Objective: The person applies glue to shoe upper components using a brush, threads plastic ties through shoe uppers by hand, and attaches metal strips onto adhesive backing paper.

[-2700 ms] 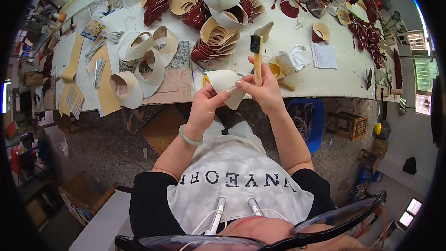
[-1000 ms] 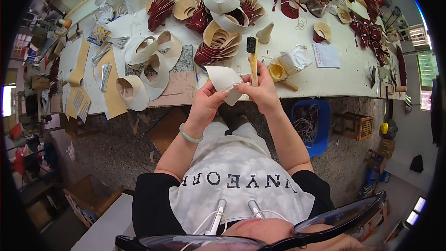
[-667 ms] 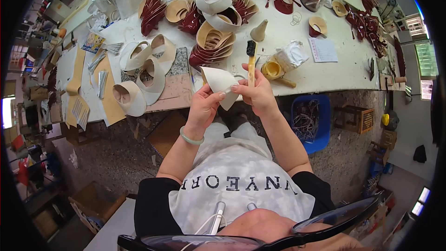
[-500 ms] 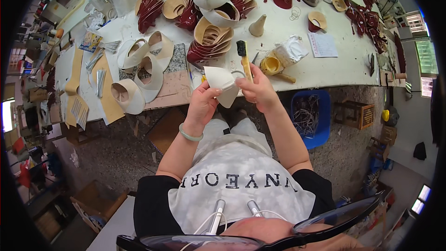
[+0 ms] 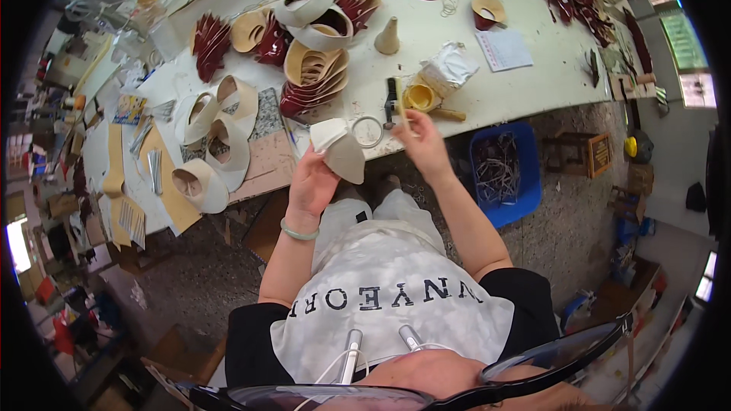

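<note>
My left hand (image 5: 312, 181) grips a pale, curved leather shoe piece (image 5: 341, 154) in front of my chest, at the near edge of the white worktable (image 5: 533, 80). Off to the right, my right hand (image 5: 421, 142) holds a small brush (image 5: 394, 100) with a black head, its tip close to a yellow glue pot (image 5: 419, 97) on the table. The two hands are apart, about a hand's width from each other.
Stacks of beige and dark red shoe uppers (image 5: 308, 76) cover the table's middle and left. A metal ring (image 5: 368, 131), a beige cone (image 5: 387, 36) and crumpled foil (image 5: 451, 65) lie near the pot. A blue bin of scraps (image 5: 502, 175) stands on the floor at right.
My right hand has drawn the brush away from the leather piece and swung it right toward the glue pot. The left hand keeps the piece, now turned and a little lower.
</note>
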The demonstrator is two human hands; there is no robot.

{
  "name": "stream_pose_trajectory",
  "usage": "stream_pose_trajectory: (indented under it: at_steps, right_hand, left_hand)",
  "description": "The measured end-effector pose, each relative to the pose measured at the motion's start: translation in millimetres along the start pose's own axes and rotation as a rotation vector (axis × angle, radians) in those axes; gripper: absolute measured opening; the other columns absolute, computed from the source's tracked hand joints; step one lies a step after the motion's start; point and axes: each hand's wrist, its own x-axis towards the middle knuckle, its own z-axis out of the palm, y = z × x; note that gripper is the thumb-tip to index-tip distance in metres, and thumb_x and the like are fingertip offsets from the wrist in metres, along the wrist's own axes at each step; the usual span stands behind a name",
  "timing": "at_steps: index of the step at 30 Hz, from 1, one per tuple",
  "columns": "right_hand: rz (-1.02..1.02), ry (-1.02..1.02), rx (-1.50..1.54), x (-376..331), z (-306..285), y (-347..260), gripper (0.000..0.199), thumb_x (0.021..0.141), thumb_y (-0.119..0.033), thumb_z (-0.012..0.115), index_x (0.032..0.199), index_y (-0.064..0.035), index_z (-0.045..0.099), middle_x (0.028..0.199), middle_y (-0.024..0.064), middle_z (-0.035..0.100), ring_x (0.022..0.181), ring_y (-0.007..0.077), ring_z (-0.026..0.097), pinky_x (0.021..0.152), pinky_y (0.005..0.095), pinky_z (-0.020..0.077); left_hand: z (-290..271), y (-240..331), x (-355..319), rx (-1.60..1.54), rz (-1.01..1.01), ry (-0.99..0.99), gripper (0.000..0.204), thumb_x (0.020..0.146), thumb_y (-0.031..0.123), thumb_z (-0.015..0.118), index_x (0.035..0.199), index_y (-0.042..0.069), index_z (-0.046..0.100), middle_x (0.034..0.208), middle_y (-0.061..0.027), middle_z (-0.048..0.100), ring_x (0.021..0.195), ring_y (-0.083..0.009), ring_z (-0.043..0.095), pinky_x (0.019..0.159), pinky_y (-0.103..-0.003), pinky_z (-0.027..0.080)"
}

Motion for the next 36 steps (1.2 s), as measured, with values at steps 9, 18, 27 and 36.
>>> stream_pose_trajectory:
  at_steps: [9, 18, 27, 36]
  right_hand:
    - [-0.021, 0.336, -1.191, 46, -99, 58, 0.026, 0.091, -0.031, 0.052, 0.104, -0.0109, 0.061, 0.093, 0.0126, 0.067, 0.088, 0.0323, 0.064, 0.074, 0.0463, 0.0490]
    - [-0.079, 0.317, -1.313, 40, -98, 66, 0.023, 0.091, -0.031, 0.052, 0.098, -0.0109, 0.062, 0.090, 0.0137, 0.067, 0.083, 0.0331, 0.065, 0.071, 0.0458, 0.0500]
    - [-0.585, 0.198, -0.818, -36, -14, -1, 0.022, 0.086, -0.019, 0.065, 0.103, -0.0051, 0.066, 0.081, 0.0114, 0.068, 0.069, 0.0242, 0.066, 0.063, 0.0311, 0.0514]
    - [-0.608, 0.249, -0.801, -33, -10, -31, 0.016, 0.084, -0.018, 0.064, 0.096, -0.0082, 0.066, 0.078, 0.0095, 0.065, 0.067, 0.0288, 0.064, 0.057, 0.0371, 0.0505]
  left_hand:
    - [-4, 0, 10, 0.146, 0.061, 0.163, 0.044, 0.090, 0.014, 0.046, 0.133, 0.006, 0.043, 0.125, -0.0060, 0.053, 0.111, -0.0214, 0.052, 0.093, -0.040, 0.044]
    - [-5, -22, 49, -0.013, 0.056, 0.167, 0.038, 0.092, 0.016, 0.051, 0.127, 0.002, 0.046, 0.126, -0.0087, 0.053, 0.116, -0.0246, 0.050, 0.102, -0.046, 0.039]
    - [20, -45, 68, -0.069, 0.082, 0.127, 0.031, 0.094, 0.015, 0.049, 0.121, 0.001, 0.050, 0.123, -0.0090, 0.057, 0.118, -0.0251, 0.051, 0.104, -0.049, 0.038]
    - [36, -25, 53, -0.086, 0.099, -0.004, 0.026, 0.095, 0.016, 0.049, 0.117, 0.005, 0.055, 0.120, -0.0075, 0.060, 0.117, -0.0229, 0.054, 0.103, -0.049, 0.039]
